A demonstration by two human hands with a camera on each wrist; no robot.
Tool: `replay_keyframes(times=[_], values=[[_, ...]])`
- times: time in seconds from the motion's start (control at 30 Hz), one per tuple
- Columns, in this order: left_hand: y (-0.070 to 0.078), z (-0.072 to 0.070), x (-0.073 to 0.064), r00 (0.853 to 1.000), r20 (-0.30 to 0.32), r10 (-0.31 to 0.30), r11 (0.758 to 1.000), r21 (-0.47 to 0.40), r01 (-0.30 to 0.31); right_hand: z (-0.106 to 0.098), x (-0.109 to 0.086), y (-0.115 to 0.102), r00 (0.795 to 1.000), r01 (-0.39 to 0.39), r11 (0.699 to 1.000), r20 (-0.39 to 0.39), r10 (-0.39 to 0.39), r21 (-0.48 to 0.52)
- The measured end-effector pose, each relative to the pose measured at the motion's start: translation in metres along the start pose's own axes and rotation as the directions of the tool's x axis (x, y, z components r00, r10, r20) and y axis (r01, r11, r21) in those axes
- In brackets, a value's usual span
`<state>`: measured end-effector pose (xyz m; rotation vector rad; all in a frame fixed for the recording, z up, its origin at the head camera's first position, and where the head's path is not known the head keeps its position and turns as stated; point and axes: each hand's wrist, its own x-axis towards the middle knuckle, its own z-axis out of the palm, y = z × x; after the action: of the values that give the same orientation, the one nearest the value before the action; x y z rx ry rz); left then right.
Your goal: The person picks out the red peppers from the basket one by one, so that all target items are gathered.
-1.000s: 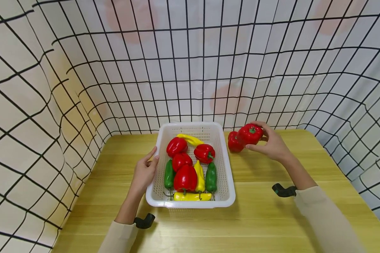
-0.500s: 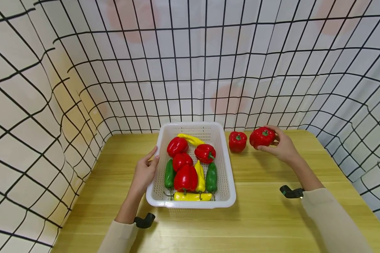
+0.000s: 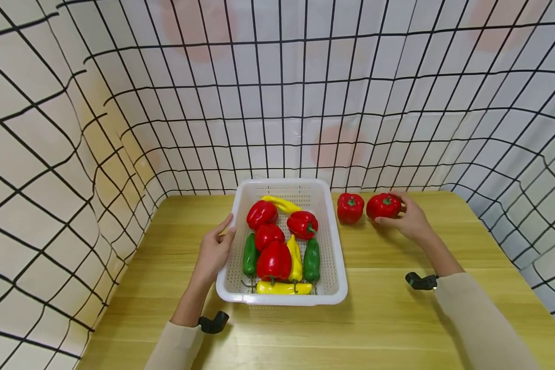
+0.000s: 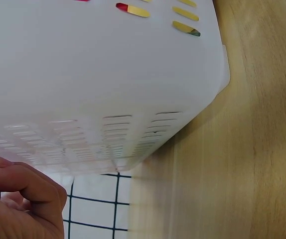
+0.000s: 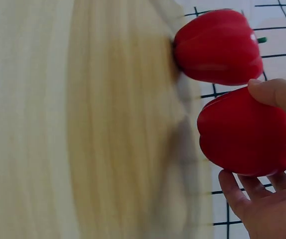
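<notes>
Red bell pepper [image 3: 382,206]: head view; in the right hand [image 3: 412,218], at the far right part of the wooden table [image 3: 379,318], just beside a second red pepper [image 3: 350,208]. Whether its underside touches the wood cannot be told.
Green stem [image 3: 387,201]: head view; short, on the top of the held pepper. Judged too small and weak to lift by; the body is the better place to take hold.
White basket [image 3: 282,298]: head view; to the left of both peppers, with red, yellow and green peppers lying inside.
Left hand [image 3: 214,251]: head view; at the basket's left rim, thumb and index finger a little apart.
Basket wall [image 4: 83,64]: left wrist view; smooth, slotted, probably thin plastic that flexes slightly. The fingers curl close to it; whether they pinch the rim or only steady it cannot be told.
Thumb [image 5: 275,94]: right wrist view; on one side of the held pepper, fingers spread along the opposite side. The hand opens about as wide as the body and grips it.
Glossy skin [image 5: 247,134]: right wrist view; smooth and lobed, no dents seen. Likely light, fairly stiff, somewhat slippery, not very fragile; a gentle hold across the broad sides should suffice.
</notes>
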<state>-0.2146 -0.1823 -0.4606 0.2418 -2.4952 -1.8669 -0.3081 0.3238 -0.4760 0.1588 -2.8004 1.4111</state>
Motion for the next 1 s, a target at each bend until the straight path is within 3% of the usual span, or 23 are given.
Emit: replay_keyframes(times=[0.37, 0.83, 1.0], values=[[0.001, 0.001, -0.001, 1.000, 0.012, 0.005, 1.000, -0.008, -0.005, 0.011, -0.001, 0.013, 0.999, -0.035, 0.999, -0.034, 0.034, -0.024], [0.002, 0.001, -0.001, 1.000, 0.014, 0.012, 1.000, 0.009, -0.012, 0.009, -0.003, 0.008, 0.999, -0.029, 1.000, -0.028, 0.029, -0.004], [0.002, 0.000, -0.002, 1.000, 0.014, 0.001, 1.000, 0.016, -0.002, 0.005, -0.004, 0.001, 0.998, -0.004, 1.000, -0.064, 0.005, 0.005]])
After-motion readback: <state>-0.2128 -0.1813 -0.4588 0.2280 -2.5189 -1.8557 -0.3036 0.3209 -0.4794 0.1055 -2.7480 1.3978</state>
